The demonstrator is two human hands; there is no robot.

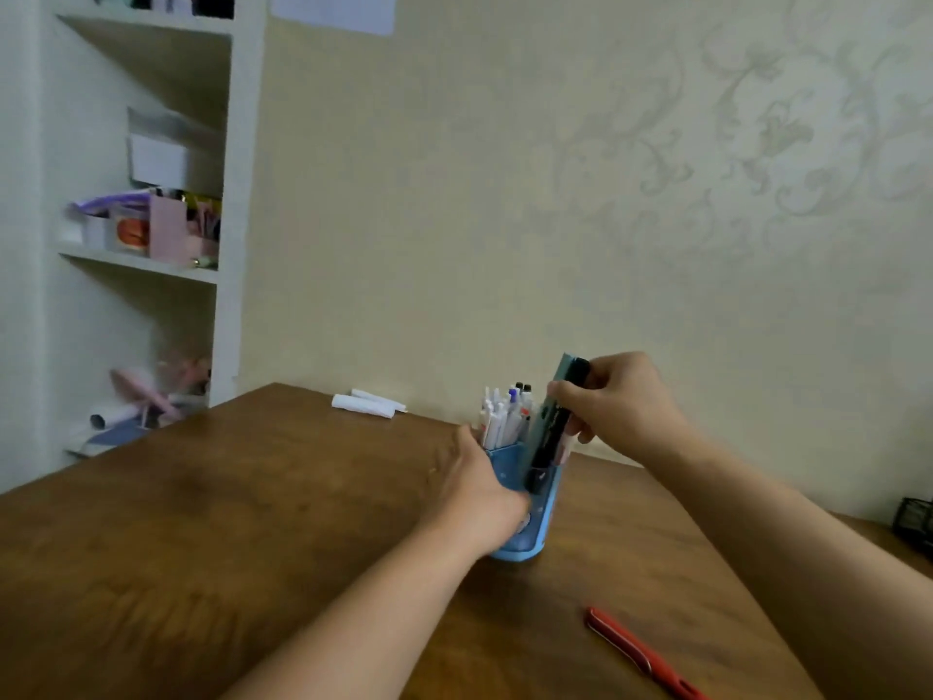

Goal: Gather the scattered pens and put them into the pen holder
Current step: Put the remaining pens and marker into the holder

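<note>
A blue pen holder (540, 527) stands on the brown wooden table (252, 522), with several white and dark pens (505, 416) sticking up out of it. My left hand (479, 492) grips the holder's left side. My right hand (621, 401) holds a black marker (548, 442) slanted, its lower end at the holder's rim, its upper end beside a grey-blue flat piece (560, 376). A red pen (641, 654) lies on the table near the front right.
Two white tube-like items (368, 402) lie near the table's far edge by the wall. A white shelf unit (151, 219) with boxes and clutter stands at the left. A dark mesh object (916, 522) sits at the right edge.
</note>
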